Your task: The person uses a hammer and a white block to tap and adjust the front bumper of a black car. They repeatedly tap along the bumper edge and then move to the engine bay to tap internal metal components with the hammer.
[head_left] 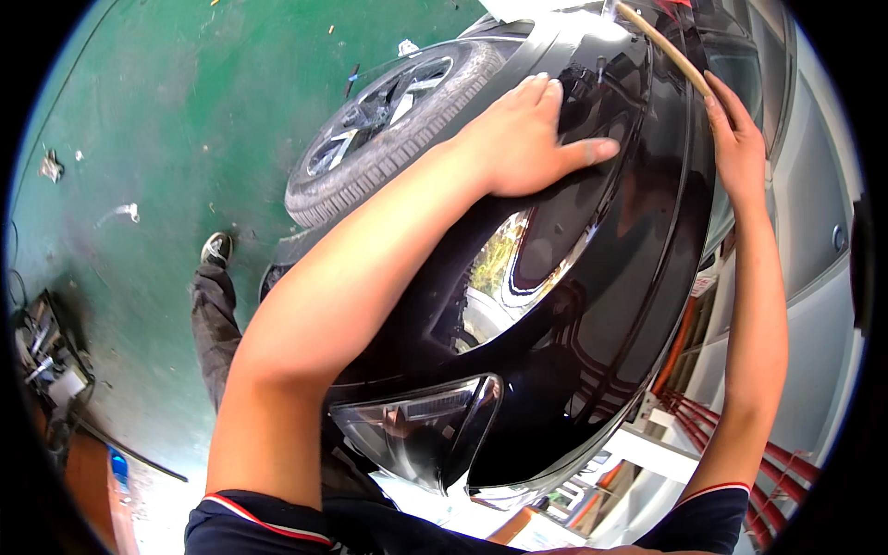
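At nine o'clock the green floor (166,120) lies littered with scraps and a tool box (42,356) sits low at eight; the tyre (388,125) rides at eleven, just beside the glossy black car body panel (592,305), which fills the centre and runs to five o'clock; left hand (527,139) lies flat on that panel at twelve, fingers spread and released, gripping nothing; right hand (735,139) at one o'clock pinches a thin tan stick (661,46) against the panel's edge, fingers closed on it; my worry: a slipping stick could scratch the gloss, and a sweaty palm may skid; headlamp (421,425) sits at six.
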The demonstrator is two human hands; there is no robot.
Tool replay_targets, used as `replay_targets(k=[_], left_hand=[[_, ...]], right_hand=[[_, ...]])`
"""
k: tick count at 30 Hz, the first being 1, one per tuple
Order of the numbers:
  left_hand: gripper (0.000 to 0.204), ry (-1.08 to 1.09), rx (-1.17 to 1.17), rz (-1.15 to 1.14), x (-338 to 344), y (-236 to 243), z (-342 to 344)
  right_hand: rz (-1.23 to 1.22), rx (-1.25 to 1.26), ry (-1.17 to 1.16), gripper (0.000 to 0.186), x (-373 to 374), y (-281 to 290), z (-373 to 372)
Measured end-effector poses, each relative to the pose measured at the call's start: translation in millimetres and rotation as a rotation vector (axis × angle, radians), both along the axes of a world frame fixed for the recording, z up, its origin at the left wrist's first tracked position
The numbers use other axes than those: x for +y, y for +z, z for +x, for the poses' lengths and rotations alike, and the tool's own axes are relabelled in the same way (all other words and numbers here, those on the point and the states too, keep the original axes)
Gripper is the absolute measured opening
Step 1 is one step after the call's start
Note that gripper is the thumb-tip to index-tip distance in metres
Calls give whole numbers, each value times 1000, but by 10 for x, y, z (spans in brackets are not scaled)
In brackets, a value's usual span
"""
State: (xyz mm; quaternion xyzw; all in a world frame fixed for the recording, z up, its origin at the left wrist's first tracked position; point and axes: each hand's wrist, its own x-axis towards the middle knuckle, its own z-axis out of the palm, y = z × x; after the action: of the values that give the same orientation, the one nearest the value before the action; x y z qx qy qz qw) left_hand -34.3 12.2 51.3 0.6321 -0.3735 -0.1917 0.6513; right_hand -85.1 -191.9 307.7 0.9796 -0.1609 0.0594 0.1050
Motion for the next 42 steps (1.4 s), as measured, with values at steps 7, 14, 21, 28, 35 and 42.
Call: replay_targets(k=[7, 14, 21, 28, 35, 42], left_hand=[[68, 81, 307, -84, 1642, -1325, -1134], [70, 238, 665, 1150, 3199, -3932, -2898], [84, 683, 2024, 170, 3372, -5097, -4372], [90, 488, 2233, -843, 3190, -5460, -4371], [92, 505, 2209, -739, 3182, -5223, -4138], [90, 576, 2174, -475, 3144, -4893, -3902]], right_hand=[[-181, 143, 124, 37, 57, -127, 306], [-230, 125, 33, 38, 40, -183, 399], [-203, 66, 34, 38, -23, -193, 410], [-155, 119, 57, 38, 13, -257, 344], [-260, 120, 51, 38, 232, -191, 499], [-234, 63, 31, 35, 373, -160, 498]])
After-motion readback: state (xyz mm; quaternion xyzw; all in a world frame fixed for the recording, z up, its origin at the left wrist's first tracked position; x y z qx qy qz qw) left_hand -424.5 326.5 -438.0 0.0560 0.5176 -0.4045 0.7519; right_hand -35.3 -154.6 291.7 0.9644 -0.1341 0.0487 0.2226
